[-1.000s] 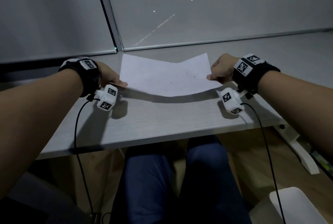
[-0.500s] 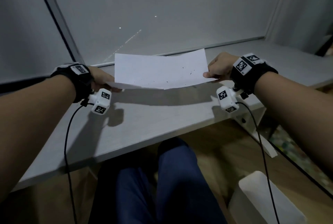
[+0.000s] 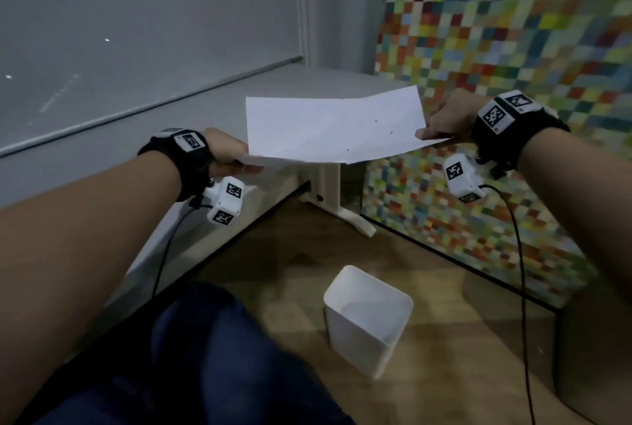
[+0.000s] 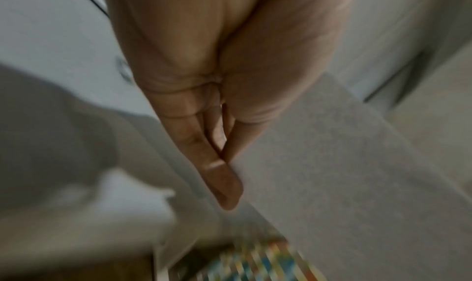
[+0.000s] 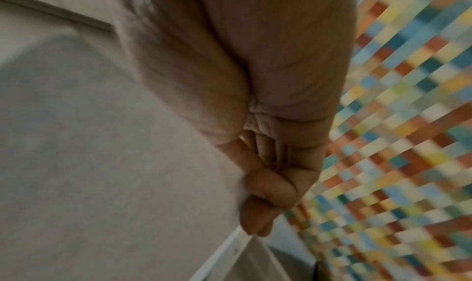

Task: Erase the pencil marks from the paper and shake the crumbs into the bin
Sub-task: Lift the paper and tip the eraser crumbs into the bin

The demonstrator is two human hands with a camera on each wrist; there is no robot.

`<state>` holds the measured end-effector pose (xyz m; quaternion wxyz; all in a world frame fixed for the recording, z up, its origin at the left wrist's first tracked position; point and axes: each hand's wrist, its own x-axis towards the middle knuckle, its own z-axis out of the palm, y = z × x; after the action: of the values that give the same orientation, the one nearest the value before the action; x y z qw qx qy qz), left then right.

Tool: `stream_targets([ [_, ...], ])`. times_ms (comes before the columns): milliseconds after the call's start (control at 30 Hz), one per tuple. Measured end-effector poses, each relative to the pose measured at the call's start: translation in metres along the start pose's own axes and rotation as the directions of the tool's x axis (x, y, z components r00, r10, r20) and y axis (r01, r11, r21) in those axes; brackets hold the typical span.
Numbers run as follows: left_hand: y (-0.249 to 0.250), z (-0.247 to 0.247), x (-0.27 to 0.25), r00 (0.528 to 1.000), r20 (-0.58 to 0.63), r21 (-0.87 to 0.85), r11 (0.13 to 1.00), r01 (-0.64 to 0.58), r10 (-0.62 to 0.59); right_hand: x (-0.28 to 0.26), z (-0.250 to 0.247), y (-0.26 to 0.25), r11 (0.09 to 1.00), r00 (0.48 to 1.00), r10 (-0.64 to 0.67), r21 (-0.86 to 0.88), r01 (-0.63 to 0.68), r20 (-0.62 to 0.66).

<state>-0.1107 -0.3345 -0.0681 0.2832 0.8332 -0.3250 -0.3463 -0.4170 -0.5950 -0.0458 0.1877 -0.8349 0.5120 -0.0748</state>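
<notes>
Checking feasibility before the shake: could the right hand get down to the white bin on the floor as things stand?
Probably not freely: the right hand pinches the paper, shared with the left hand. Nothing blocks the bin below.

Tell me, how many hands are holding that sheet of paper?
2. The left hand pinches the paper at its left edge; the right hand pinches its right edge, above the floor beyond the bin.

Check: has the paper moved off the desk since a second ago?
Yes. The paper, pinched by the left hand and right hand, has swung right past the desk end, toward the bin.
</notes>
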Motion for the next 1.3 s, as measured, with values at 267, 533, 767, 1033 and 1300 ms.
stream_targets([
  [267, 0.031, 0.142, 0.041, 0.992, 0.031, -0.285, 0.953, -0.105, 0.119, -0.034, -0.005, 0.141, 0.959, 0.969, 0.239, -0.141, -0.245, -0.062],
  [533, -0.087, 0.193, 0.063, 0.996, 0.085, -0.182, 0.982, 0.043, -0.027, -0.029, 0.134, 0.165, 0.958, 0.944, 0.248, 0.09, -0.272, 0.216],
  [767, -0.192, 0.184, 0.068, 0.96, 0.043, 0.084, 0.959, 0.272, -0.276, -0.015, 0.305, 0.149, 0.914, 0.875, 0.225, 0.219, -0.342, 0.427],
  [1033, -0.233, 0.203, 0.084, 0.943, 0.017, 0.137, 0.935, 0.328, -0.334, -0.018, 0.359, 0.151, 0.904, 0.88, 0.21, 0.258, -0.34, 0.425],
  [1300, -0.259, 0.216, 0.113, 0.911, -0.054, 0.273, 0.871, 0.408, -0.41, -0.029, 0.37, 0.084, 0.935, 0.883, -0.343, 0.211, 0.286, 0.322],
])
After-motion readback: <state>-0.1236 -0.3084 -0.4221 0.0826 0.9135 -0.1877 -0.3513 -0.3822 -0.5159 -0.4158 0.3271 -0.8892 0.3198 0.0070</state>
